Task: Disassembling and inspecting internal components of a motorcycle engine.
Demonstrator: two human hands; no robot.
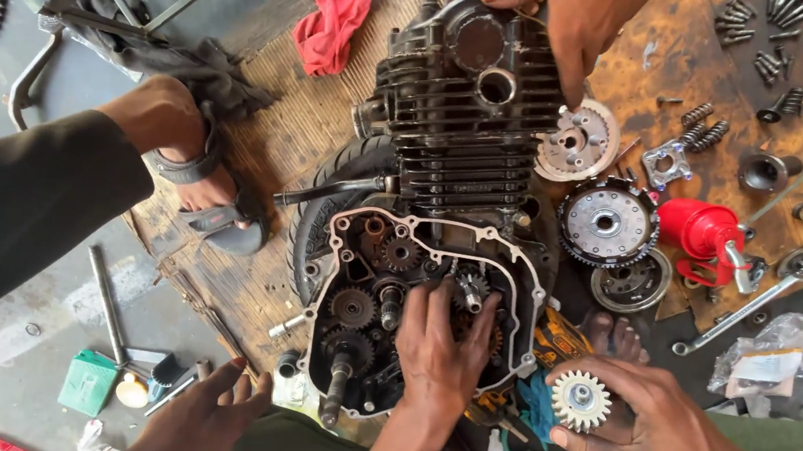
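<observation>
A black motorcycle engine (464, 103) lies on a rusty board with its crankcase (334, 248) open and several gears (353, 307) showing. My left hand (443, 354) reaches into the case. Its fingers rest on the gears near a small steel pinion (470, 287), and whatever they grip is hidden under the hand. To the right, my right hand (653, 436) holds a pale toothed gear (580, 400) just clear of the engine. Another person's hand (562, 19) presses on the cylinder head at the top. A third hand (203, 413) rests on the floor at the bottom left.
Clutch parts (608, 222), a sprocket (579, 140), a red oil can (704, 232), springs and bolts (750, 29) lie on the board to the right. A spanner (740, 311) and a plastic bag (786, 355) sit lower right. A sandalled foot (197, 184) and red rag (334, 20) are at left.
</observation>
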